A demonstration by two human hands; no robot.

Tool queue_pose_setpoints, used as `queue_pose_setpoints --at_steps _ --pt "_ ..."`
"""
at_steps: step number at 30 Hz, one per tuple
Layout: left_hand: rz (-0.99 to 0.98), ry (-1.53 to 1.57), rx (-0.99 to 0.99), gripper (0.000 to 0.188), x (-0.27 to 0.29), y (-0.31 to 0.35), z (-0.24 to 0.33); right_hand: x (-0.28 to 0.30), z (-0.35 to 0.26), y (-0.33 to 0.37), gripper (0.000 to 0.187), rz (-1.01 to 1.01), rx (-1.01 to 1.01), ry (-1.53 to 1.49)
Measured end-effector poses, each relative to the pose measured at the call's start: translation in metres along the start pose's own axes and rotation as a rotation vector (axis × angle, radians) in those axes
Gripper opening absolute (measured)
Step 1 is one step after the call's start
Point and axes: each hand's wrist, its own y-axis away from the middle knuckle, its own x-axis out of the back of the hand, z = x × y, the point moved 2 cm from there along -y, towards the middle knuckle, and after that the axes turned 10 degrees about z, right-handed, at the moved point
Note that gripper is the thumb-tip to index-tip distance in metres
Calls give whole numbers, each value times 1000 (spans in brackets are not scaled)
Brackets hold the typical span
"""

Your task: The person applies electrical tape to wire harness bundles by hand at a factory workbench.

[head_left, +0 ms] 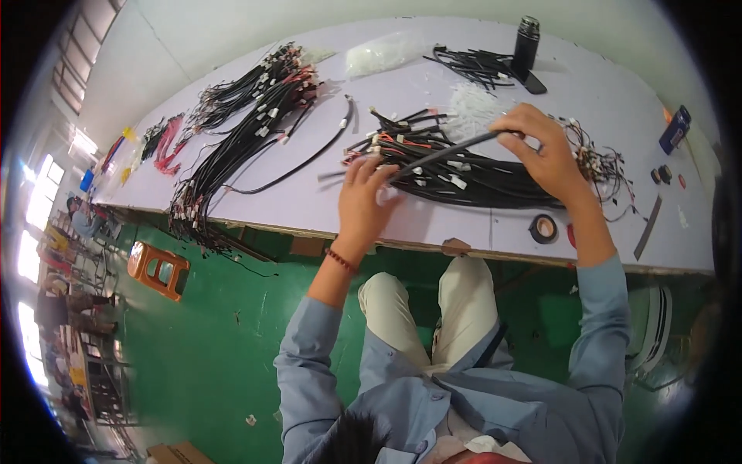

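Observation:
A black sleeved cable (452,153) stretches slantwise between my two hands, above the table. My right hand (547,155) pinches its upper right end between thumb and fingers. At the lower left, my left hand (363,203) is closed around the cable, and a thin greyish end pokes out past the fingers; motion blurs the fingertips slightly. Beneath the cable lies a thick bundle of black wire harnesses (487,185), with white connectors and some red wires at its ends. A lone black cable (309,157) curves across the table to the left of my left hand.
Another large harness bundle (251,127) hangs over the table's front edge at left. Behind my hands are white plastic strips (473,104), short black tubes (475,68) and a dark bottle (526,46). Black tape (535,230) and a flat metal strip (648,228) lie at right.

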Motion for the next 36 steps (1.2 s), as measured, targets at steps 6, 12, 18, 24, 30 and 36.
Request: queue_pose_setpoints --at_steps 6,12,18,24,30,36 --pt "233 -368 -116 15 24 -22 -64 8 14 6 16 -113 152 252" --pt "-166 -221 57 22 25 -40 -43 67 118 36 17 -237 -332 591" --pt "406 -173 -59 14 37 -45 -44 61 112 29 18 318 33 591" --pt "624 391 244 17 88 -59 -66 53 84 -4 18 254 178 615" --pt "454 626 461 22 190 -3 -44 86 -28 15 22 428 242 624" --pt "474 802 567 26 247 54 -58 82 34 5 18 223 89 991"
